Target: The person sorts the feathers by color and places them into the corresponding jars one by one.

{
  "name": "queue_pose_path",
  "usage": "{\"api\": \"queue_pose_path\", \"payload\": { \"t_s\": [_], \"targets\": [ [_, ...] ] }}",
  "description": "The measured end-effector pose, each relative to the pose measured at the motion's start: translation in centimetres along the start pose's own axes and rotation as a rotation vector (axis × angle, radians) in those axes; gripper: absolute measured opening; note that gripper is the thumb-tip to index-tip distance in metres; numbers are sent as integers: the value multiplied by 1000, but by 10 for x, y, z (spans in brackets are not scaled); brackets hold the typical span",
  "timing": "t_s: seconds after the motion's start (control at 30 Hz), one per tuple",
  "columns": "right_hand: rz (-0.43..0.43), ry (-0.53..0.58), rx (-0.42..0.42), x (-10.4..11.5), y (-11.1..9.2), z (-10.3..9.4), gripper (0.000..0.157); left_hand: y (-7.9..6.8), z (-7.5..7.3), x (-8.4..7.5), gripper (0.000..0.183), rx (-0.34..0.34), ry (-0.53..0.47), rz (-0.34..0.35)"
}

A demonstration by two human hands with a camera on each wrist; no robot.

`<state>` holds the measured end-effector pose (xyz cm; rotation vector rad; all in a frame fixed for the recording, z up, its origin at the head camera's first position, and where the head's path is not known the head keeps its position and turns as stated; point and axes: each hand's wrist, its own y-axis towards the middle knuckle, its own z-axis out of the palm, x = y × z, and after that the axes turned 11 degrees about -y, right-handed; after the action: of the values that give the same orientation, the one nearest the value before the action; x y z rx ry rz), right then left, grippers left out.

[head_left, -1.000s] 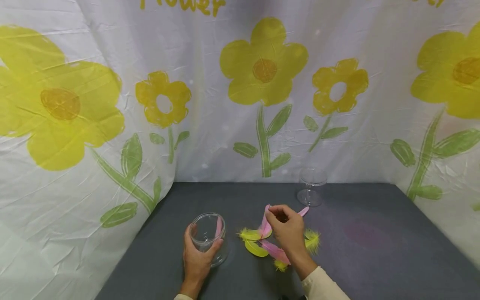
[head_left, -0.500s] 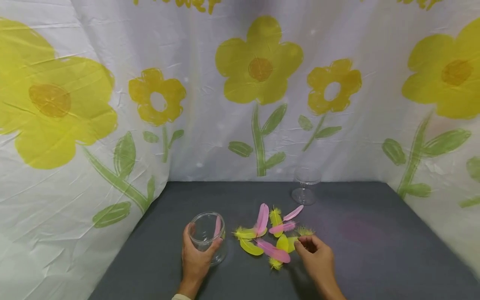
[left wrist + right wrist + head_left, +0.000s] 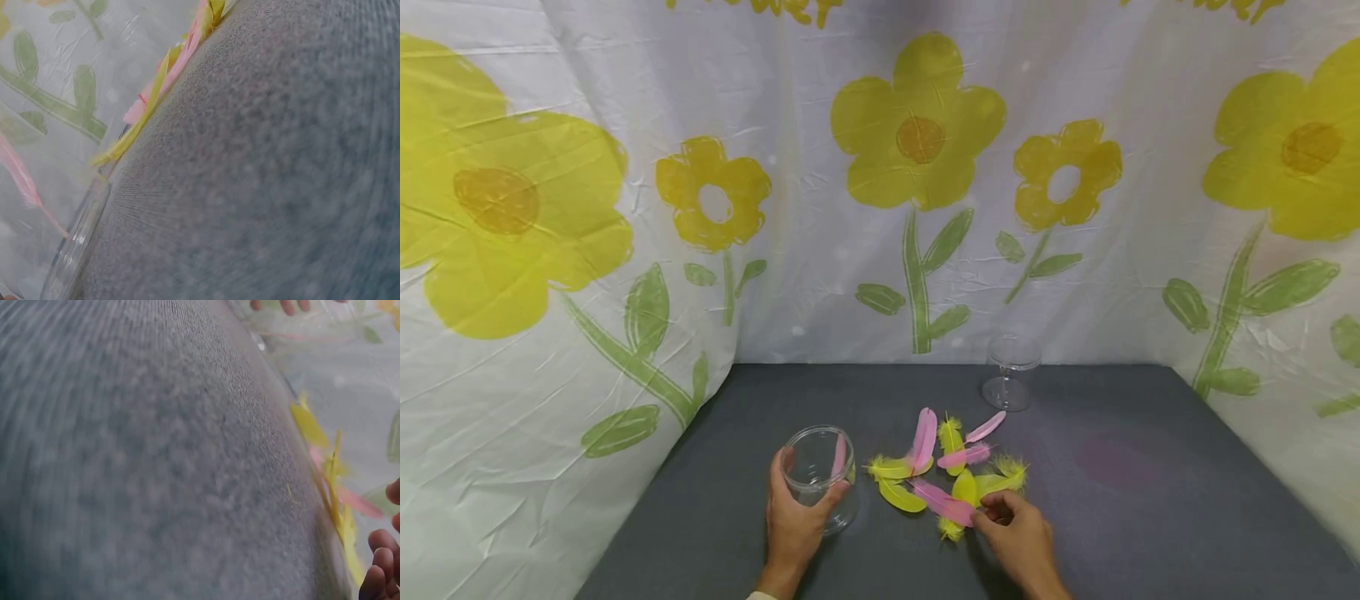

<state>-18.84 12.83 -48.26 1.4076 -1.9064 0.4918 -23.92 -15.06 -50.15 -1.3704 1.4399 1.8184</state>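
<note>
My left hand (image 3: 793, 521) grips a clear jar (image 3: 820, 482) round its side, tilted slightly. A pink feather (image 3: 22, 175) leans inside it. To the jar's right lies a loose cluster of pink and yellow feathers. My right hand (image 3: 1018, 537) is low at the cluster's near right side, thumb and forefinger slightly apart at the end of a pink feather (image 3: 942, 502). That feather lies across yellow ones. In the right wrist view the right fingers (image 3: 381, 569) are loosely bent beside the feathers.
A second clear container (image 3: 1009, 404) stands at the back of the dark table (image 3: 1150, 500). A small pink feather (image 3: 986, 427) lies in front of it. A white cloth with printed yellow flowers (image 3: 919, 137) hangs behind the table and along its sides.
My right hand has come down from the far pink feather to the cluster's near right side, then slid left to the near pink feather. The left hand and jar have stayed nearly still.
</note>
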Motion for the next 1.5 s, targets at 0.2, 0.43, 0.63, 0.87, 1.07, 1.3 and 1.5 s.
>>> {"api": "queue_pose_path", "payload": {
  "t_s": [0.2,0.43,0.63,0.87,1.07,1.3,1.5],
  "targets": [
    [-17,-4,22,-1,0,7,16,-2,1,-1,102,2,-14,9],
    [3,88,14,4,1,7,7,-2,1,-2,104,11,-15,3],
    [-79,148,-57,19,2,-5,5,-1,1,-3,104,13,-13,6],
    [-162,181,-138,39,8,-25,4,-2,0,-2,104,18,-19,0],
    [-252,236,-167,63,19,-43,6,-1,1,-1,104,12,-19,7],
    [-227,356,-74,94,29,-52,6,-2,1,0,104,14,-15,10],
    [-252,513,-2,127,31,-48,8,-2,2,-1,105,13,-11,8]
  ]
}}
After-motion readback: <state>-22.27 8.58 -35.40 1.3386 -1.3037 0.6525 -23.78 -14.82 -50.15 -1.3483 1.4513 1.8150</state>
